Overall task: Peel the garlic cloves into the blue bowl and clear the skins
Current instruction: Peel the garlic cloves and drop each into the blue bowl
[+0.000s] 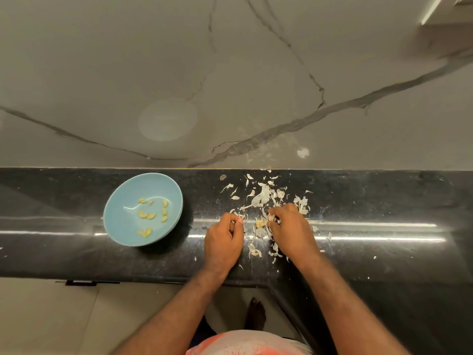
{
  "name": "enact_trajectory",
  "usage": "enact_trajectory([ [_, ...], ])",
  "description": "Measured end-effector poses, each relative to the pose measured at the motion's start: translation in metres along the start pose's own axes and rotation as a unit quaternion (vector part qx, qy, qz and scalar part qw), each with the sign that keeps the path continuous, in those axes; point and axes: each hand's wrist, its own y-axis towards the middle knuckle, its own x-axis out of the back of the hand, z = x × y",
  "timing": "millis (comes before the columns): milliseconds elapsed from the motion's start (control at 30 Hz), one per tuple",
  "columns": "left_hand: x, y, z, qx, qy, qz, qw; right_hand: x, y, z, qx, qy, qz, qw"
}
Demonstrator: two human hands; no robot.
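Forearms (194, 298) over black counter (371, 201); left hand (224, 239) pinches a small pale piece (240, 220), right hand (293, 229) curled fingers (274, 227) grip skins (263, 196). Blue bowl (122, 226) left, peeled cloves (147, 215) inside.

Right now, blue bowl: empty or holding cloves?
Holding some, far from full: a handful of peeled yellowish cloves lie scattered inside the blue bowl, which sits upright on the black counter.

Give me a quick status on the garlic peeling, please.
Left hand and right hand curled amid skins, grip contents unclear. Peeled cloves in blue bowl. Skins litter counter.
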Motion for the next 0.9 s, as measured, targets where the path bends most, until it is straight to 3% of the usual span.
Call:
enact_trajectory([
  [433,-0.002,0.001,-0.002,0.004,-0.001,-0.006,1.0,-0.003,0.0,-0.005,-0.005,0.045,-0.045,0.998],
  [733,0.0,-0.001,-0.005,0.016,0.021,0.001,1.0,0.007,-0.016,-0.001,-0.019,0.276,-0.09,0.957],
  [900,0.003,0.001,-0.008,0.059,0.018,0.022,0.998,0.011,-0.016,0.007,-0.019,0.309,-0.087,0.947],
])
